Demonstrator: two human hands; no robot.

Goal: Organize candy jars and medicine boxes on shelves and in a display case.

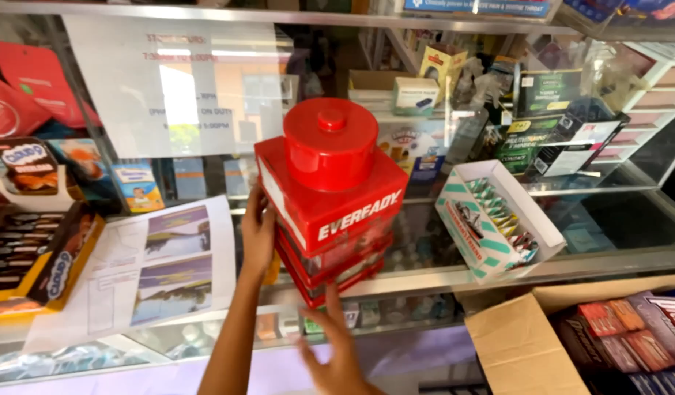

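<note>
You're at a small shop: a glass counter [440, 276] across the frame's middle, packaged goods [549, 121] crowding shelves upper right.

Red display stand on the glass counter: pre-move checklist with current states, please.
1. Left hand flat on the red display stand side: ok.
2. Right hand on the stand: not ok, open just below its front corner.
3. Stand level: not ok, tilted.
4. Round red lid seated on top: ok.
5. Base fully on glass counter: cannot tell.
6. Gap to white-and-teal carton on the right: ok, apart.
</note>
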